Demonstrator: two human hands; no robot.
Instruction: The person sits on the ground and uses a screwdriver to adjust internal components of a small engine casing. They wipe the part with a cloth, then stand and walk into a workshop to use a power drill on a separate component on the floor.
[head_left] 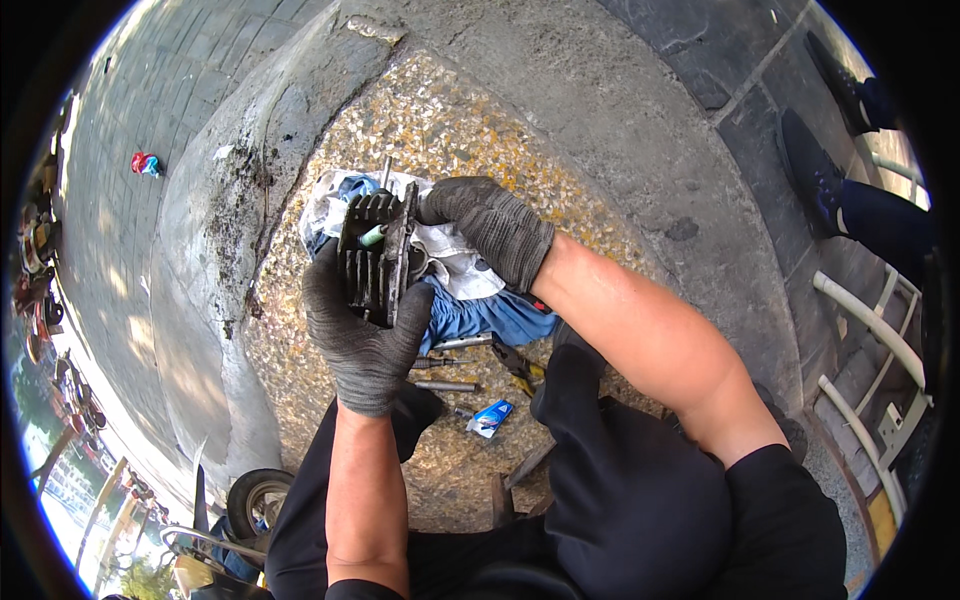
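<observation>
Dark metal block with parallel fins and a flat side plate (375, 270): held over a crumpled white cloth (462, 268) and blue cloth (485, 318); contact with them cannot be told. Left hand (355, 335), in a grey knit glove, grips it from below, fingers on the finned side, thumb at the plate side; presumably this steadies the weight. Right hand (485, 222), gloved alike, is curled at the plate's upper edge; whether its fingers pinch anything is hidden. The cloths probably serve as padding against the speckled stone-chip ground (440, 125).

Nearer the body, between the knees: black-and-yellow pliers (518, 368), a grey metal rod (447, 386) and a small blue-and-white packet (490, 419). The right hand obscures part of the plate; the knees narrow the space around the tools. Another person's dark shoe (808, 165) stands well apart, right.
</observation>
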